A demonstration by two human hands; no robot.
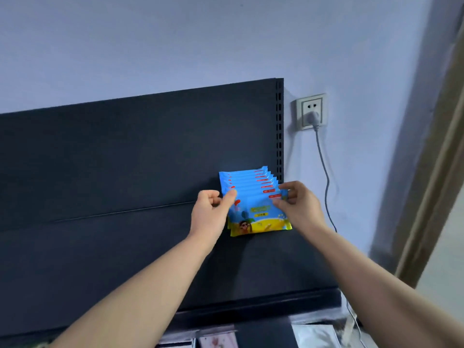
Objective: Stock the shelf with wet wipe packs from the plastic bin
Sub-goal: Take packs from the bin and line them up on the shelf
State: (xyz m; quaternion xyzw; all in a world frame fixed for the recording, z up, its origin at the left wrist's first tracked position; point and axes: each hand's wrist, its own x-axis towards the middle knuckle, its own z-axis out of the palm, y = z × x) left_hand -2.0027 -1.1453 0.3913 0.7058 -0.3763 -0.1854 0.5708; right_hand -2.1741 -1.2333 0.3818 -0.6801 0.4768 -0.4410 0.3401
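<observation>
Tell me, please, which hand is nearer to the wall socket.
Right. The right hand is below-left of the wall socket; the left hand is farther left, beyond the packs.

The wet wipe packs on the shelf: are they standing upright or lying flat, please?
Upright: the wet wipe packs stand on edge on the shelf, one behind another.

Soft, cool, fairly dim light is tinting the wall point(175, 33) bluish. The cable point(324, 167) is throwing a faint shadow leftward. Wide-angle distortion is tilting the door frame point(437, 172); items below the shelf point(100, 259) are blurring.
</observation>
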